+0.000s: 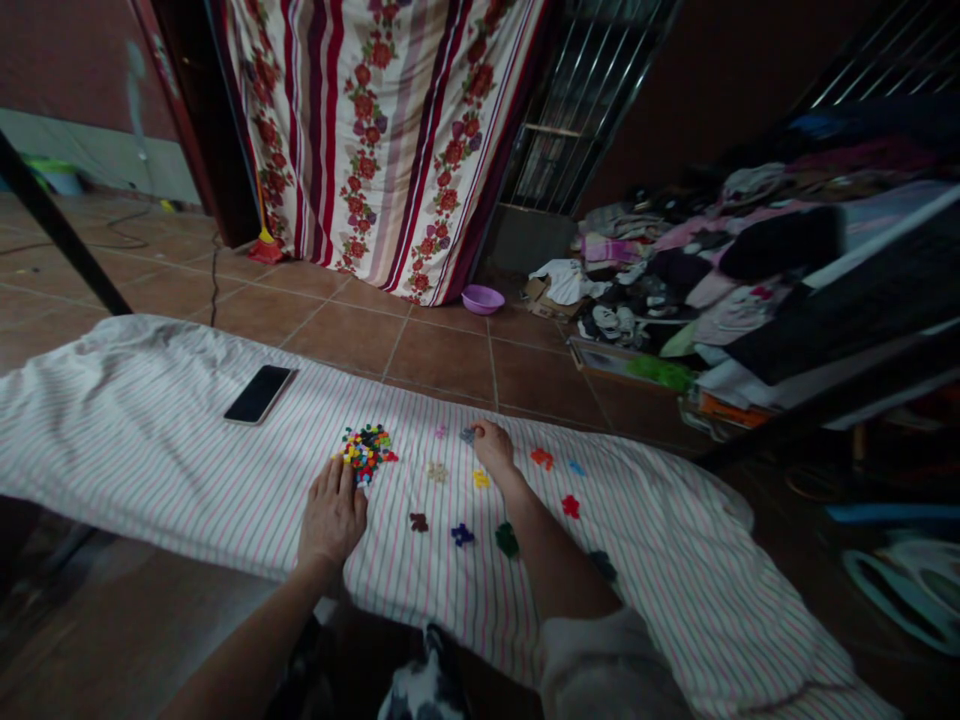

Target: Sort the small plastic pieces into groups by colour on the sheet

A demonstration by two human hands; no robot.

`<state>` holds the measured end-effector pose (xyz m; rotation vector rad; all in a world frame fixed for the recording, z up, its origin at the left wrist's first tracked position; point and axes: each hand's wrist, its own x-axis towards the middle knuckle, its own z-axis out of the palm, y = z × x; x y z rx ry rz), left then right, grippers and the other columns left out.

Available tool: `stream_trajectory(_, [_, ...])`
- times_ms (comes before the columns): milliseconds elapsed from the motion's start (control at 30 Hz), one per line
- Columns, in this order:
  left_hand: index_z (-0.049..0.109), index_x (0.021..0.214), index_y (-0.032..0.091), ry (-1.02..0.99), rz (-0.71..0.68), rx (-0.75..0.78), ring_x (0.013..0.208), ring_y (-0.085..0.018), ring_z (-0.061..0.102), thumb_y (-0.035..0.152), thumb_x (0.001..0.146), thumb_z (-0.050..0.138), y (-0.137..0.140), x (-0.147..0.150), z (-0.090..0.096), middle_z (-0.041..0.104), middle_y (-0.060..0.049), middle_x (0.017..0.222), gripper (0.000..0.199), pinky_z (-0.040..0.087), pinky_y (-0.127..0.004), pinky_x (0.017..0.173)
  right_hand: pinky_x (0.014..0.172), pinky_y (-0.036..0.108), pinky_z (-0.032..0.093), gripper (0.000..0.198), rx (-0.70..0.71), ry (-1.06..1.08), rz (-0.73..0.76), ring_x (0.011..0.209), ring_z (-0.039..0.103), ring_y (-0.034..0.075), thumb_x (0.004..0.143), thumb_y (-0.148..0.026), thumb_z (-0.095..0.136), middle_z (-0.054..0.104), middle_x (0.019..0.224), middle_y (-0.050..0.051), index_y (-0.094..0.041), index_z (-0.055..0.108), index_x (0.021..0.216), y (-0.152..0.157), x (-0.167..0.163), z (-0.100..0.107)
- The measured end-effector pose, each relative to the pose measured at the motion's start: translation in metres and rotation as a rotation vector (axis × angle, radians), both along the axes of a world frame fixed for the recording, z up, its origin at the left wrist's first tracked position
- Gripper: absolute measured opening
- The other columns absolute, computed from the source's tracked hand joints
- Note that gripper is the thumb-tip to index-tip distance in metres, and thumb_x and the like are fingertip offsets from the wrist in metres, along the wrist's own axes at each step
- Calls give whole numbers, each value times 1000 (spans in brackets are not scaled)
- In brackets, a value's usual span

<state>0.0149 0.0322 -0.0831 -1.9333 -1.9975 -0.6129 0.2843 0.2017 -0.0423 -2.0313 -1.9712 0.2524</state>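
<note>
A mixed pile of small multicoloured pieces (pixel 367 448), like beads or tiny bricks, lies on the striped cloth (pixel 300 470). My left hand (pixel 334 510) rests flat at the pile's near edge, fingers stretched out and touching it. Farther right, my right hand (pixel 493 447) has its fingers curled together beside a small grey heap (pixel 468 435); whatever they pinch is hidden. Around it lie single-colour heaps: pink (pixel 441 432), beige (pixel 436 471), yellow (pixel 481 479), brown (pixel 418 522), dark blue (pixel 462 535), green (pixel 508 540), orange (pixel 541 459), light blue (pixel 576 467) and red (pixel 571 507).
A phone (pixel 259 394) lies left of the mixed pile. A dark heap (pixel 602 565) is partly behind my right forearm. Beyond the cloth are a purple basin (pixel 482 299), a floral curtain (pixel 375 150), a red broom (pixel 266 247) and piled clothes (pixel 697 250).
</note>
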Motion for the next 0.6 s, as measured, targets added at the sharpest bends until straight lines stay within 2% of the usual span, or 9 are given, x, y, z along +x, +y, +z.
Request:
stream_trajectory(300, [54,124,1,-41,-2,-9,129,-33,45,28,88,39,-1,0,3,51,-25,136,48,41,-46,104,81,24,45,31,33,3,8,95,65,16,87,-12,45,72,100,4,-23,71,98,-2,1,0])
stream_trajectory(467, [55,124,2,-71,12,-27,130,-32,45,28,87,40,-1,1,5,50,-24,138,48,40,-46,104,82,26,45,28,156,-9,5,91,65,17,86,-13,46,72,96,5,-22,71,95,-1,-2,6])
stream_trajectory(600, [53,127,2,-95,8,-37,132,-32,44,29,87,40,-1,1,5,49,-24,139,50,40,-47,105,82,24,44,26,238,39,87,90,64,16,86,-15,47,72,95,4,-23,71,94,1,-18,15])
